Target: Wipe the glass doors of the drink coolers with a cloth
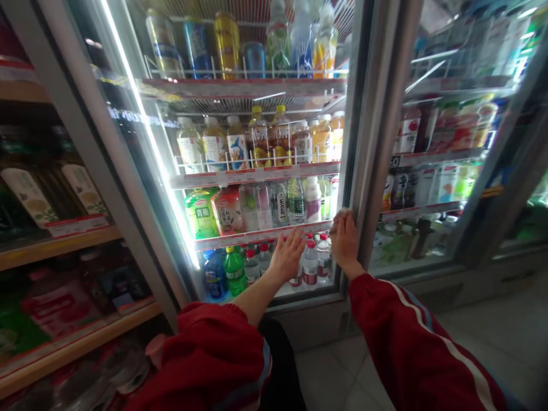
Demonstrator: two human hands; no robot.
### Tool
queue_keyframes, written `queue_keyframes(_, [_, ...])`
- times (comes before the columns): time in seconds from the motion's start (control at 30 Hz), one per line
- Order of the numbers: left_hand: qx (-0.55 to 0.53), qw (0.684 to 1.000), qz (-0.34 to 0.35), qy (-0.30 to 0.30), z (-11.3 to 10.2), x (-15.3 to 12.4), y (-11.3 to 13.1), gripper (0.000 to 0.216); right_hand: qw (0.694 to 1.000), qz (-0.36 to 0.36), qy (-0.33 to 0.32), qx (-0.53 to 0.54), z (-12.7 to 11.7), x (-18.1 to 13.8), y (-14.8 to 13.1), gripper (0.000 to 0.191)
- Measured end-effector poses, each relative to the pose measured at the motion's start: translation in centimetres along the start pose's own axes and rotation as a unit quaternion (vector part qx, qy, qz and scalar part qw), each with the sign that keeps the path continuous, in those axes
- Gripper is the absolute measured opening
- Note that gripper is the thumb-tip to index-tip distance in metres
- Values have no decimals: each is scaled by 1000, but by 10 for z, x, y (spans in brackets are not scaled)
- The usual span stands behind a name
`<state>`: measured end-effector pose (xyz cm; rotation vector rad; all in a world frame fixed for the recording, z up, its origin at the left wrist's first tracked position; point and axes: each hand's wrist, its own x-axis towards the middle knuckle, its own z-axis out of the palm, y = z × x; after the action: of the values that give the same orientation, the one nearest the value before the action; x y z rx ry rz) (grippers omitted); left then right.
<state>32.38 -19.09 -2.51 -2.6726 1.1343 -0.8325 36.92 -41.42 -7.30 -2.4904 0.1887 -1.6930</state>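
Observation:
My left hand (287, 256) is open, fingers spread, stretched toward the small water bottles with red caps (310, 261) on the bottom shelf of a lit drinks fridge; whether it touches them I cannot tell. My right hand (344, 240) is closed on the edge of the fridge door frame (356, 171), fingers curled over it. Both arms wear red sleeves, the left one pushed up. Green and blue bottles (234, 270) stand to the left of the water.
Fridge shelves (257, 174) carry many juice, tea and water bottles. A second glass-door fridge (440, 154) stands at the right. Wooden shelves (60, 245) with bottles run along the left. A grey tiled floor (492, 337) lies at the lower right.

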Motion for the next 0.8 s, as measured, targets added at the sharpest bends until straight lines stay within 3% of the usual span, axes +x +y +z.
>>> queue_keyframes(0.1, [-2,1000,-7,3,-2,1,2,64,1000,8,6,13,-1,23,3,54])
queue_keyframes(0.17, [-4,1000,-7,3,-2,-2,2,65,1000,10,1,23,0,20,5,55])
queue_keyframes(0.37, [9,999,-33,10,4,-19,-6,66,997,13,-40,61,11,-43,10,59])
queue_keyframes(0.47, [14,999,-45,10,3,-26,-15,65,996,34,-22,83,16,-51,4,63])
queue_keyframes(0.67, [21,996,-75,33,-2,-33,-27,57,994,16,12,103,13,-19,-33,64])
queue_keyframes(0.8, [29,996,-74,44,1,-40,-31,57,992,-65,-4,109,9,-38,-71,60])
